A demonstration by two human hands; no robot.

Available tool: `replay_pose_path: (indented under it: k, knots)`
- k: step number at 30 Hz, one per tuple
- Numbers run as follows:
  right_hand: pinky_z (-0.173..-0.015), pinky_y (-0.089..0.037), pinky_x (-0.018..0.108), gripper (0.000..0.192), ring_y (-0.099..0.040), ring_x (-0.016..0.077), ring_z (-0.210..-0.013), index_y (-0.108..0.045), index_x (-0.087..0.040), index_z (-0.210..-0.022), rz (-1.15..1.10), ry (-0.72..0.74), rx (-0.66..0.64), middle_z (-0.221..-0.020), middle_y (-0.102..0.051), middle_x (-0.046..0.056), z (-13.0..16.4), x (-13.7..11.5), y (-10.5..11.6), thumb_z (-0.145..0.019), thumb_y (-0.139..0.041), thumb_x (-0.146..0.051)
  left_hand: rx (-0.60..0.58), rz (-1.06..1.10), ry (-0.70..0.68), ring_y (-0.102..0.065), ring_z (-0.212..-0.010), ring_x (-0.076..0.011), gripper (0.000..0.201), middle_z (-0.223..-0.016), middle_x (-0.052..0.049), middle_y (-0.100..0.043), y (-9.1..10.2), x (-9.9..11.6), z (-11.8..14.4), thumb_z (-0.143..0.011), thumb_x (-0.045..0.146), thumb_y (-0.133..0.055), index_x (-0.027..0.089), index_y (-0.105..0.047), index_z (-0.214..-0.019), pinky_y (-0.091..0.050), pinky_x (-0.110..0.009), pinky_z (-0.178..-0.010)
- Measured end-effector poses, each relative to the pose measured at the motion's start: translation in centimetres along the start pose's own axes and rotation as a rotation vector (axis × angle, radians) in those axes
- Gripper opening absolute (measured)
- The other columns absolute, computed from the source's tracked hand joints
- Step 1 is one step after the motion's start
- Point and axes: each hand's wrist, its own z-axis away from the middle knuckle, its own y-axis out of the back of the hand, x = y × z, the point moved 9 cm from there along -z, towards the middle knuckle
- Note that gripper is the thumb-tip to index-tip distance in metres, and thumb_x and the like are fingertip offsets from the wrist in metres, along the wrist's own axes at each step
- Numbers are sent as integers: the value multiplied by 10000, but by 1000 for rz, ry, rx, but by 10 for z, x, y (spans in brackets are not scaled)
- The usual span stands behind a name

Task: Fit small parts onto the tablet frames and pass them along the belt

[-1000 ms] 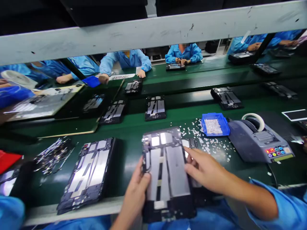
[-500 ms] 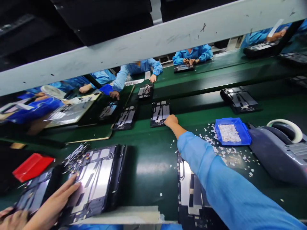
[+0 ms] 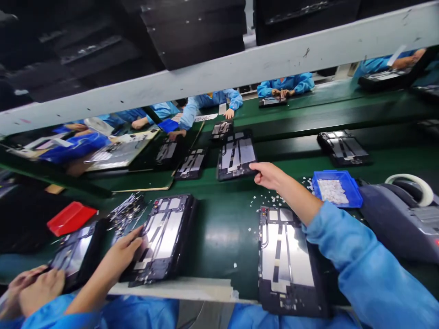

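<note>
Across the green bench (image 3: 212,228), right hand (image 3: 269,175) pinches a tablet (image 3: 236,157) by its near-right corner, probably sparing its parts; left hand (image 3: 121,251) meets the near-left stack (image 3: 166,233), grip unclear.

Moderate indoor light, uneven. Seems to come from above: silver panels on the near right device (image 3: 302,260) and left stack (image 3: 164,233) glare almost white, fine detail washed out. Pale hazy reflection mid green surface (image 3: 219,212), fainter sheen farther back. Black boxes (image 3: 195,34) up top sink into dark; left edge murky too. Wide-angle distortion: shelf beam (image 3: 206,75) slanted, tape dispenser (image 3: 387,224) stretched toward right edge. Right hand (image 3: 269,176) readable, slightly soft. Far co-worker (image 3: 297,84) small, soft; fine texture smeared overall.
</note>
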Motion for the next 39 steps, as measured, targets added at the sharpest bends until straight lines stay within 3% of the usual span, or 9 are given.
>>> replay_pose_path:
  k: [6, 12, 15, 18, 21, 26, 30, 34, 39]
  knots:
    - [-470, -326, 199, 385, -426, 81, -598, -665, -184, -974, -99, 36, -148, -871, -619, 20, 173, 72, 73, -768, -842, -457, 40, 100, -158, -634, -1250, -314, 356, -1260, -12, -723, -7, 56, 59, -840, 481, -559, 339, -634, -1158, -468, -502, -1130]
    - [-533, -372, 242, 516, -446, 119, -622, -681, -211, -987, -15, -57, -97, -832, -603, 23, 265, 170, 103, -769, -762, -672, -567, 613, -328, -629, -1279, -331, 625, -1460, -131, -618, -153, 166, 189, -850, 540, -631, 253, -604, -1405, -540, -451, -1058]
    - [-642, -490, 317, 521, -573, 194, -723, -681, -232, -1089, 182, 6, -111, -899, -662, 53, 271, 187, 104, -788, -725, -654, -715, 733, -237, -446, -1468, -353, 826, -1609, -162, -447, -214, 188, 219, -855, 636, -610, 195, -463, -1538, -380, -483, -1214]
    - [-863, -539, 427, 538, -656, 279, -923, -623, -240, -1309, 552, 70, -18, -1040, -703, 97, 269, 186, 120, -847, -688, -507, -773, 829, -144, -270, -1557, -330, 963, -1686, -144, -295, -242, 194, 234, -867, 658, -593, 168, -269, -1631, -220, -452, -1286]
    - [-1088, -457, 520, 671, -590, 341, -1249, -456, -216, -1532, 808, 143, 124, -1363, -617, 178, 268, 177, 138, -919, -598, -448, -785, 918, -47, -221, -1571, -323, 987, -1704, -122, -243, -249, 192, 249, -885, 620, -587, 170, -164, -1656, -193, -456, -1291]
    - [-1214, -350, 522, 752, -357, 340, -1508, -306, -232, -1630, 875, 271, -42, -1641, -368, 147, 270, 180, 129, -967, -555, -486, -818, 916, -82, -173, -1588, -298, 848, -1718, -87, -215, -246, 186, 273, -954, 522, -533, 186, -190, -1653, -150, -447, -1304]
    - [-1182, -406, 508, 655, -427, 333, -1464, -416, -244, -1580, 954, 259, 93, -1599, -438, 133, 273, 162, 146, -975, -556, -450, -656, 772, -234, -488, -1431, -313, 666, -1594, -146, -467, -217, 193, 235, -980, 449, -520, 202, -387, -1584, -423, -462, -1177]
    - [-1110, -479, 456, 499, -547, 292, -1338, -557, -245, -1453, 952, 424, 197, -1489, -548, 127, 258, 107, 133, -973, -558, -379, -301, 403, -623, -653, -1093, -288, 385, -1175, -126, -704, -171, 251, 167, -1005, 308, -475, 211, -666, -1326, -530, -458, -968]
    - [-999, -529, 410, 349, -655, 245, -1113, -668, -208, -1271, 941, 568, 109, -1249, -687, 105, 209, 66, 86, -933, -593, -251, -211, 46, -892, -654, -904, -290, 253, -975, -113, -709, -182, 309, 143, -981, 215, -550, 163, -737, -1144, -537, -432, -828]
